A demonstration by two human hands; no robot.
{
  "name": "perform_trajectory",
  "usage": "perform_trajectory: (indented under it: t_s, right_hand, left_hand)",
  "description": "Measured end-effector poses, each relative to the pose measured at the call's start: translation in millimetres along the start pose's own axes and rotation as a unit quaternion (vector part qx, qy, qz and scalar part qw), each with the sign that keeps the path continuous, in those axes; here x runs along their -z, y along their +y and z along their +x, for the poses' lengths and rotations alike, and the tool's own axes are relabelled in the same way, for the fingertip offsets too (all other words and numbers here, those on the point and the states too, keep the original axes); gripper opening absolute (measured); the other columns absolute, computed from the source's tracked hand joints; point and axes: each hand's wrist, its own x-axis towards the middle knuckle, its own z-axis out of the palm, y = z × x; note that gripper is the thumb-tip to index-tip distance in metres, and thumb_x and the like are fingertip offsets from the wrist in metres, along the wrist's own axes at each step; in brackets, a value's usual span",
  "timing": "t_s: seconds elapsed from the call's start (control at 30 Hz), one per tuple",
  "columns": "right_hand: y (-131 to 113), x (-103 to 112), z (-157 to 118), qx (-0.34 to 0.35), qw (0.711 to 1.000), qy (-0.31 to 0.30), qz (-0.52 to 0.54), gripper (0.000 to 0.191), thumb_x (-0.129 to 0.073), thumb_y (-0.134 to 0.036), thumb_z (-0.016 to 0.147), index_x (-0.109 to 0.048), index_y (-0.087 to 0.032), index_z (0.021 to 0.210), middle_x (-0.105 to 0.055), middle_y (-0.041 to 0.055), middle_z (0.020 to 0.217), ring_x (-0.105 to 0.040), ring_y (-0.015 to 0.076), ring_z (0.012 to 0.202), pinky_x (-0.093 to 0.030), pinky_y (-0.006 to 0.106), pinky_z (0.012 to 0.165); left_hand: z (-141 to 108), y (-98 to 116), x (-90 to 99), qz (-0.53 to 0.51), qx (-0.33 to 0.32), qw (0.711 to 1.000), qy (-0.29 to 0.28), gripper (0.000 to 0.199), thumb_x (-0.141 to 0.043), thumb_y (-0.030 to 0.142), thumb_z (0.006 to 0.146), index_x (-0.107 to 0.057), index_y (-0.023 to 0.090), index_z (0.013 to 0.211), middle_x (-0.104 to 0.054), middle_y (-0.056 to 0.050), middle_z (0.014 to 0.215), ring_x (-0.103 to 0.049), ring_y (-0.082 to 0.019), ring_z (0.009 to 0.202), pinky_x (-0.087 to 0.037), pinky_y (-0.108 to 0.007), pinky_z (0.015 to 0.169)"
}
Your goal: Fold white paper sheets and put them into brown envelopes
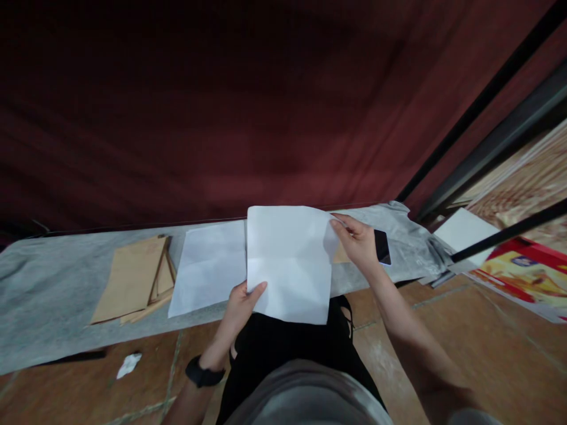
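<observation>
A white sheet of paper point(290, 260) is held up between both hands above the grey cloth-covered surface. My left hand point(243, 304) pinches its lower left edge, thumb on top. At the upper right corner, my right hand point(357, 236) grips the paper between thumb and fingers. Just left of the held sheet lies more white paper point(208, 265), flat on the cloth. Part of a light brown piece point(341, 255) shows beneath my right hand, mostly hidden.
Brown paper envelopes point(128, 274) lie stacked at the left of the grey cloth point(53, 289). A dark phone point(382, 247) rests right of my right hand. A red and yellow box point(527, 271) is on the floor at right, and a crumpled white scrap point(129, 365) at lower left.
</observation>
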Motion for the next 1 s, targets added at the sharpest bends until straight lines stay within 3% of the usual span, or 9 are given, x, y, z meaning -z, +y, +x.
perform_trajectory:
  t_s: [0.17,0.3,0.43,0.53,0.63,0.73,0.87,1.0]
  right_hand:
    - [45,-31,0,-0.039,0.998,-0.051,-0.005,0.034,-0.058,-0.045,0.094,-0.078,-0.019,0.104,-0.079,0.0038,0.098,-0.071,0.0188,0.078,-0.053,0.026,0.066]
    - [83,-56,-6,-0.089,0.993,-0.077,-0.028,0.036,-0.053,-0.043,0.094,-0.077,-0.017,0.101,-0.077,0.0035,0.083,-0.069,0.0188,0.073,-0.051,0.026,0.066]
    - [105,-76,-12,-0.113,0.986,-0.116,-0.042,0.042,-0.048,-0.035,0.096,-0.067,-0.014,0.127,-0.076,0.0066,0.093,-0.068,0.019,0.074,-0.055,0.029,0.072]
    - [110,-85,-24,-0.081,0.987,-0.118,-0.07,0.058,-0.049,-0.031,0.096,-0.044,-0.015,0.151,-0.069,0.013,0.125,-0.069,0.0227,0.101,-0.055,0.036,0.091]
    - [112,-90,-51,-0.032,0.989,-0.104,-0.098,0.062,-0.047,-0.03,0.098,-0.033,-0.02,0.157,-0.039,0.0132,0.159,-0.043,0.0255,0.143,-0.04,0.043,0.116]
    - [110,-91,-93,-0.008,0.983,-0.153,-0.1,0.057,-0.043,-0.031,0.102,-0.033,-0.024,0.157,-0.03,0.0109,0.164,-0.035,0.0238,0.149,-0.037,0.046,0.119]
    - [101,-86,-147,0.057,0.944,-0.296,-0.134,0.053,-0.044,-0.036,0.104,-0.037,-0.027,0.155,-0.037,0.0088,0.162,-0.037,0.0227,0.148,-0.035,0.048,0.121]
    - [90,-76,-169,0.13,0.898,-0.378,-0.184,0.062,-0.055,-0.042,0.1,-0.037,-0.022,0.155,-0.035,0.0131,0.162,-0.032,0.0271,0.15,-0.024,0.055,0.124]
  left_hand:
    - [5,-20,-3.9,-0.064,0.068,0.996,-0.01,0.055,-0.082,0.057,0.064,-0.074,0.013,0.096,-0.078,-0.008,0.083,-0.072,-0.025,0.071,-0.056,-0.033,0.062]
    - [14,-41,-9.6,-0.079,0.09,0.993,0.003,0.057,-0.085,0.056,0.061,-0.074,0.011,0.096,-0.078,-0.01,0.087,-0.073,-0.025,0.072,-0.056,-0.033,0.064]
    - [23,-53,-16.9,-0.114,0.098,0.988,0.041,0.048,-0.083,0.049,0.068,-0.073,0.013,0.099,-0.078,-0.009,0.087,-0.072,-0.022,0.07,-0.057,-0.031,0.065]
    - [32,-54,-18.7,-0.105,0.102,0.988,0.056,0.041,-0.083,0.043,0.07,-0.073,0.014,0.098,-0.078,-0.008,0.087,-0.072,-0.021,0.072,-0.057,-0.03,0.066]
    - [41,-53,-17.6,-0.081,0.099,0.99,0.063,0.043,-0.083,0.043,0.067,-0.073,0.014,0.097,-0.078,-0.008,0.088,-0.072,-0.023,0.074,-0.057,-0.031,0.068]
    - [48,-54,-18.0,-0.067,0.084,0.993,0.051,0.049,-0.082,0.047,0.066,-0.074,0.013,0.1,-0.078,-0.009,0.093,-0.073,-0.025,0.079,-0.057,-0.034,0.072]
    - [56,-55,-22.4,-0.031,0.06,0.997,0.046,0.049,-0.077,0.048,0.069,-0.073,0.012,0.101,-0.078,-0.01,0.095,-0.072,-0.027,0.085,-0.057,-0.035,0.075]
    - [64,-57,-23.2,0.067,0.04,0.995,0.066,0.038,-0.069,0.039,0.076,-0.072,0.013,0.103,-0.077,-0.01,0.097,-0.072,-0.025,0.086,-0.057,-0.032,0.073]
